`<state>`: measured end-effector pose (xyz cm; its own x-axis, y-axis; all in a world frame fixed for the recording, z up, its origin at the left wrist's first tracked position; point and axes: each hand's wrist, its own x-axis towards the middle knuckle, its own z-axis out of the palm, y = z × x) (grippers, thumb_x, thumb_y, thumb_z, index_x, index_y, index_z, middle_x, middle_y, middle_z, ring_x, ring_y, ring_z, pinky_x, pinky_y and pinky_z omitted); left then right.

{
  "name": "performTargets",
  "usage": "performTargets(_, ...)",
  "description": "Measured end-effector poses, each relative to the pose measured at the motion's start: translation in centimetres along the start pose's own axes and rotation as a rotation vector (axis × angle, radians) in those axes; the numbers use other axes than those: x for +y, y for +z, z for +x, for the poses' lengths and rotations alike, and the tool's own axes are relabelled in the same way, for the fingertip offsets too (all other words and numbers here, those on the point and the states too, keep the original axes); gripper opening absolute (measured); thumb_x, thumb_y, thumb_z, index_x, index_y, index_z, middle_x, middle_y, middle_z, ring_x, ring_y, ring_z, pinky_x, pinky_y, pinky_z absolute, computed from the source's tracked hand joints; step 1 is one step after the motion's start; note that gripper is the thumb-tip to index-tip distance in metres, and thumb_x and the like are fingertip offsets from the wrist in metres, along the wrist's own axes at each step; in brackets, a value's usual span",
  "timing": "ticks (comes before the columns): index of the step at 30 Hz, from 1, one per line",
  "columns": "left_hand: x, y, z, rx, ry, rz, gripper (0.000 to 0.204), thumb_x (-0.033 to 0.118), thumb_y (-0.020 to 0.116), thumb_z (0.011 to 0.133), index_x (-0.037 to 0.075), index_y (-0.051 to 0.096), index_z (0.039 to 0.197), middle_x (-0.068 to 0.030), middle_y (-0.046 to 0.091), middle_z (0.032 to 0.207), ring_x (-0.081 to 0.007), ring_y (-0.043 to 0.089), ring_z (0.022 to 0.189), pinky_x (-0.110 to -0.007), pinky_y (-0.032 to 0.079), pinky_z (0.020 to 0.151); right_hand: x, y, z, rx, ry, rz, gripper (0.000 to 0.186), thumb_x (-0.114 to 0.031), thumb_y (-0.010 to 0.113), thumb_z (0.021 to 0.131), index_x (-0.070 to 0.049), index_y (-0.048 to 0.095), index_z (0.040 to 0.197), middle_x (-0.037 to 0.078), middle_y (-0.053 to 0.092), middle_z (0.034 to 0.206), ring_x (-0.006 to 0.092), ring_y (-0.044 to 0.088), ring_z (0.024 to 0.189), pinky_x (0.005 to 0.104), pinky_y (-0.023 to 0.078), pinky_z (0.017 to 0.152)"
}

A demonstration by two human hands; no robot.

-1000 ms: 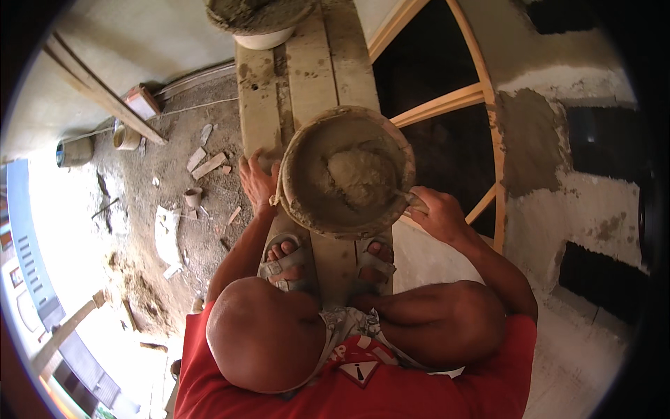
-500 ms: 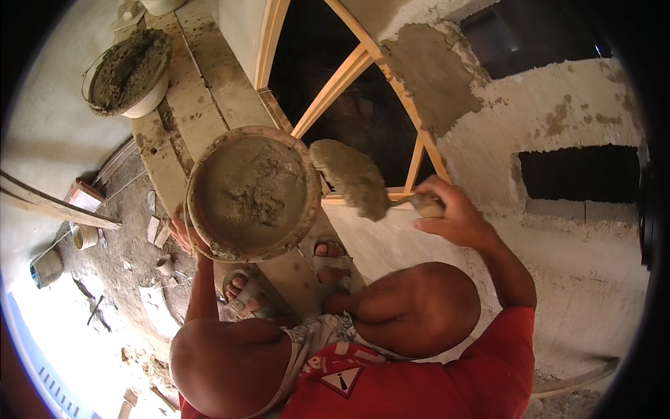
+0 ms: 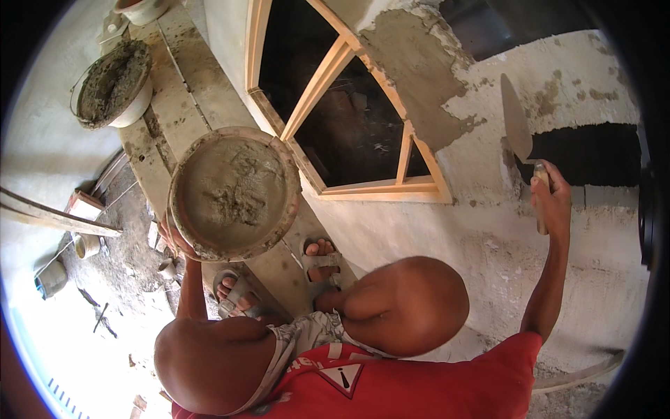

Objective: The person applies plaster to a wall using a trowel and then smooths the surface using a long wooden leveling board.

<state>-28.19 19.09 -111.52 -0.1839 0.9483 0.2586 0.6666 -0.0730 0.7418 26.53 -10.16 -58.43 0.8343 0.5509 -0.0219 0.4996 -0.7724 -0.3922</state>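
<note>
My left hand (image 3: pixel 176 236) grips the lower left rim of a round basin (image 3: pixel 241 254), its fingers partly hidden beneath. Wet grey mortar (image 3: pixel 234 192) lies in the basin. Out to the right, my right hand (image 3: pixel 553 194) is closed around the wooden handle of a trowel (image 3: pixel 515 117). Its pointed blade is raised before the rough wall, beside a dark rectangular opening, and shows no heap of mortar on the visible face. A patch of wet mortar (image 3: pixel 417 77) covers the wall between the wooden window frame (image 3: pixel 380 190) and the upper opening.
I squat in sandals on mortar-stained planks (image 3: pixel 185 105). A bucket of mortar (image 3: pixel 132 112) stands on them at the far left, with another pale container (image 3: pixel 142 10) behind it. Left of the planks, lower ground holds rubble and a small bucket (image 3: pixel 52 278).
My right hand has swung the trowel from beside the basin to the right, up to the wall. The big load of mortar has left its blade. My left hand stays on the basin.
</note>
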Motion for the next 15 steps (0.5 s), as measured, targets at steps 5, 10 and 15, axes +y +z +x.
performTargets(5, 1.0, -0.3, 0.4, -0.002, -0.022, 0.049, 0.053, 0.047, 0.067, 0.084, 0.017, 0.059, 0.126, -0.0184, 0.053, 0.124, -0.0383, 0.055, 0.112, -0.051, 0.044, 0.092, 2.0, 6.0, -1.7, -0.189, -0.058, 0.032, 0.042, -0.008, 0.065, 0.083, -0.001, 0.059, 0.124, 0.004, 0.062, 0.087, 0.0087, 0.054, 0.069, 0.0258, 0.048, 0.062)
performTargets(10, 2.6, -0.2, 0.3, -0.049, -0.074, 0.096, 0.053, 0.048, 0.066, 0.084, 0.017, 0.058, 0.126, -0.0189, 0.052, 0.124, -0.0388, 0.055, 0.112, -0.052, 0.044, 0.092, 7.8, 18.6, -0.2, -0.321, -0.086, -0.109, 0.044, -0.011, 0.067, 0.078, 0.001, 0.060, 0.119, 0.019, 0.068, 0.106, 0.0293, 0.067, 0.096, 0.0364, 0.050, 0.086)
performTargets(15, 2.9, -0.4, 0.5, -0.044, -0.010, 0.062, 0.051, 0.048, 0.066, 0.084, 0.015, 0.060, 0.123, -0.0184, 0.054, 0.121, -0.0375, 0.054, 0.112, -0.051, 0.044, 0.092, 10.8, 23.6, 1.9, -0.287, -0.001, -0.086, 0.048, -0.014, 0.068, 0.079, -0.001, 0.057, 0.124, 0.018, 0.069, 0.102, 0.0300, 0.067, 0.088, 0.0363, 0.051, 0.079)
